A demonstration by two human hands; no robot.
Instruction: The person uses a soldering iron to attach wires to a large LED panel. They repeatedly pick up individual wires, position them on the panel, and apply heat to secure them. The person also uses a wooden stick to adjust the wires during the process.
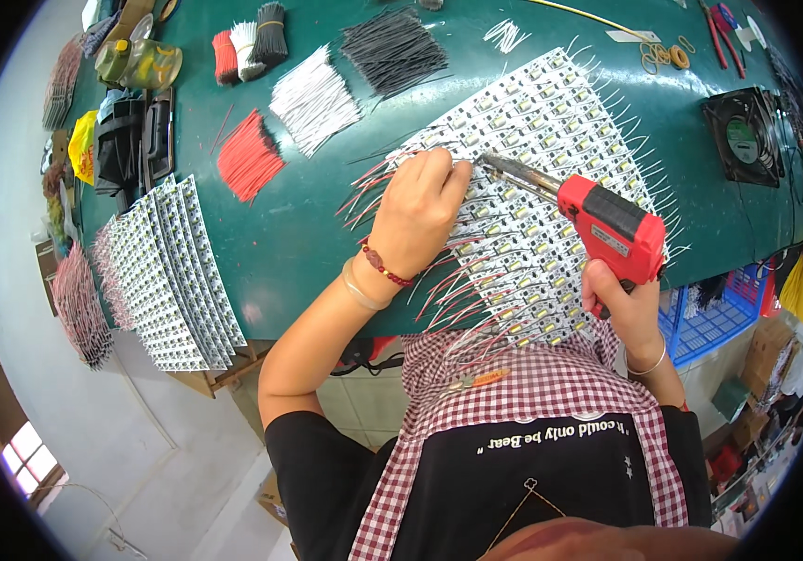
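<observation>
A large white circuit board panel (537, 117) with rows of small chips lies at a slant on the table's near edge. White wires stick out along its right side, red and dark wires along its left. My right hand (621, 301) is wrapped round the handle of a red and black soldering gun (612, 224). The gun's tip points left and meets the panel just beside my left fingertips. My left hand (423, 201) rests over the panel's left part with its fingers pinched together; what they hold is hidden under them.
On the green table (186, 122) lie loose piles of red wires (250, 159), white wires (315, 101) and black wires (392, 51), with tied bundles behind. Stacked panels (172, 280) stand at left. A black fan (743, 138) and red-handled pliers (724, 42) lie right, above a blue crate (715, 318).
</observation>
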